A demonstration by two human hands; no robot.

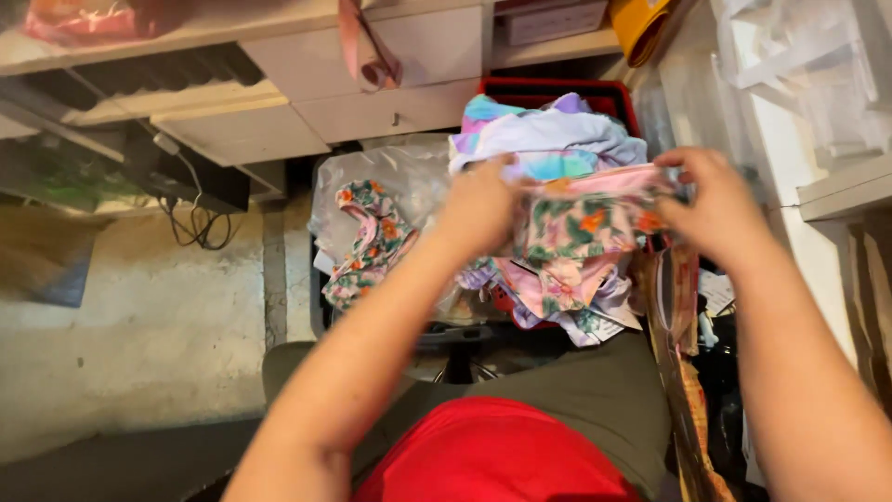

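Red cloth [497,455] fills the bottom centre of the frame, closest to the lens, with olive-green fabric [595,390] just above it, and both bare forearms run up from the lower corners toward the middle.

At centre right, the left hand [478,204] and the right hand [711,200] are each closed on an end of a floral garment [581,228], a pink piece printed with green leaves and orange flowers, stretched between them. It hangs in front of a heap of mixed clothing: a pale lilac and turquoise piece [548,135] lies on top of the heap, which sits in a red crate [557,90] at upper centre. A second floral piece [367,246] lies to the left inside a clear plastic bag [409,177].

Judging by how it drapes and bunches, the held garment looks thin, light and wholly limp, not fragile, perhaps a little slick. It would sag if taken at one point, so a pinch at two edges or corners, as now, seems the best hold.

White drawers [372,107] occupy the upper left, black cables [200,223] dangle below them.
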